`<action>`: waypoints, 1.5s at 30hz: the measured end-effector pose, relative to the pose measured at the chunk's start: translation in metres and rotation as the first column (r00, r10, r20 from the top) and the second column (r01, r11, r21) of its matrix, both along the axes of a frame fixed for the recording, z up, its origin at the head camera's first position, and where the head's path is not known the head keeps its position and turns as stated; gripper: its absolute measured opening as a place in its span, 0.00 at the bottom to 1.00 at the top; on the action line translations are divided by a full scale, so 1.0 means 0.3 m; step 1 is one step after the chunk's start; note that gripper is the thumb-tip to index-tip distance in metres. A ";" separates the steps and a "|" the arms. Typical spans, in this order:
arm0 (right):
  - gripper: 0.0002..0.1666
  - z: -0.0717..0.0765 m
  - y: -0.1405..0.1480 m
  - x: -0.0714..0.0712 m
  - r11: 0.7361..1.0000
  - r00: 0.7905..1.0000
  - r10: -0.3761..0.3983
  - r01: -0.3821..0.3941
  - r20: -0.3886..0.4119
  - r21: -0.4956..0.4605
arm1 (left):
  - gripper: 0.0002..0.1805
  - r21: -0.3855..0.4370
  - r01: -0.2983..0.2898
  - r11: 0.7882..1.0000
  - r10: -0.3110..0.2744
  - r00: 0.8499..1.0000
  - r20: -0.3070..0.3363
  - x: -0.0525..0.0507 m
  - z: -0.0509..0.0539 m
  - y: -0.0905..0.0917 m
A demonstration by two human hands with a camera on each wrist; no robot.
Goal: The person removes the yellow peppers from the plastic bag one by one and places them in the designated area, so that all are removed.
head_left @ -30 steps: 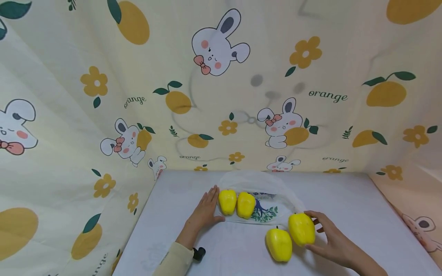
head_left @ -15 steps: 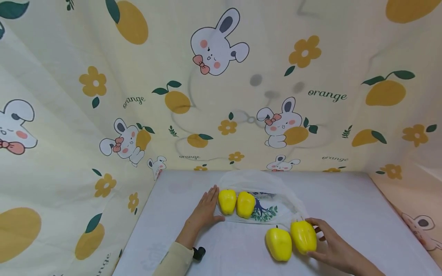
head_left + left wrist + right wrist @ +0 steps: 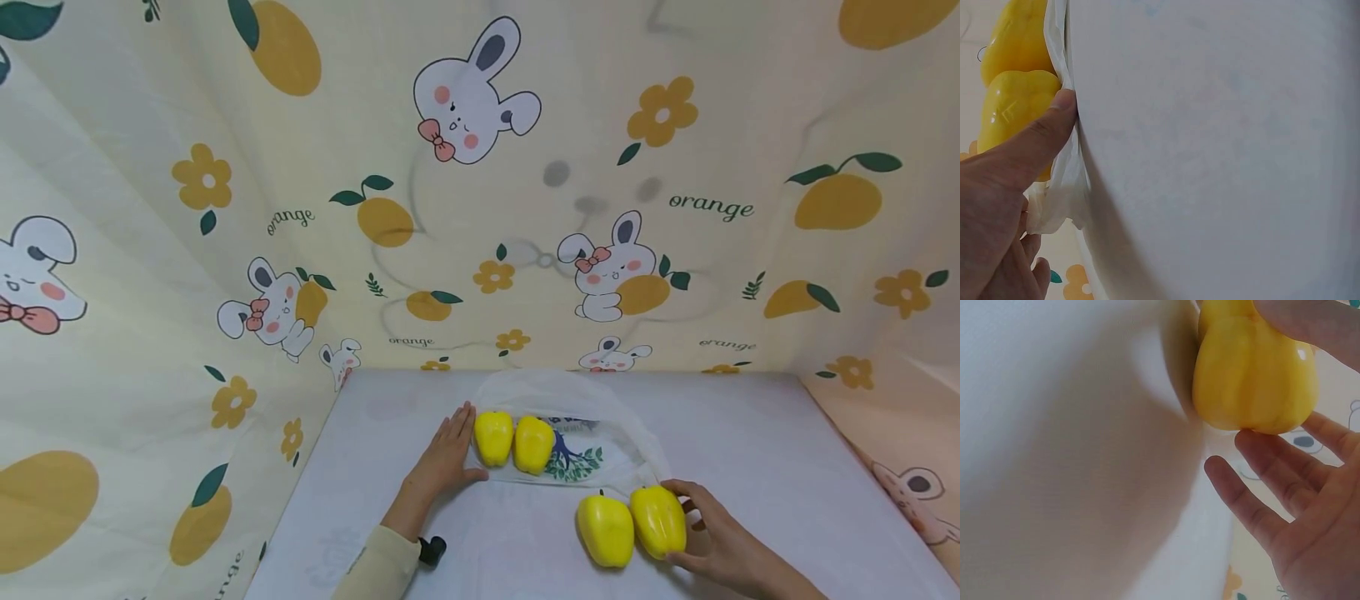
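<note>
In the head view, my left hand (image 3: 446, 457) rests on the left edge of a white plastic bag (image 3: 611, 467) with a printed tree, its fingers straight. Beside its fingertips lie two yellow bell peppers, the left pepper (image 3: 494, 439) and a second pepper (image 3: 534, 446), both over the bag. In the left wrist view the thumb (image 3: 1041, 134) presses the bag's edge. My right hand (image 3: 716, 533) holds another yellow bell pepper (image 3: 658, 523) between thumb and fingers, just below the bag's right corner. Against it, to the left, lies one more yellow bell pepper (image 3: 606, 532).
A white-covered table (image 3: 420, 392) bears everything. Behind and along both sides hangs a cream curtain (image 3: 465, 300) printed with rabbits and oranges. A small black object (image 3: 432, 552) sits at my left sleeve (image 3: 382, 562).
My right hand has brought its bell pepper toward me, from the bag's corner to a place level with the neighbouring pepper. My left hand has stayed still.
</note>
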State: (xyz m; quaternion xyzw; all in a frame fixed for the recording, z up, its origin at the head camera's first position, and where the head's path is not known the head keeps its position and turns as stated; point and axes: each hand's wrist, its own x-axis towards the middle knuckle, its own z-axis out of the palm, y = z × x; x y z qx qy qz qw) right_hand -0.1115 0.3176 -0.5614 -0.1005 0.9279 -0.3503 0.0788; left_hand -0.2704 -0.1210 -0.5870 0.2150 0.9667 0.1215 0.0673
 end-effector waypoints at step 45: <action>0.49 0.096 -0.050 -0.057 0.996 0.992 0.019 -0.007 -0.129 0.093 | 0.65 -0.017 0.010 1.000 -0.010 1.000 -0.002 0.004 0.008 0.001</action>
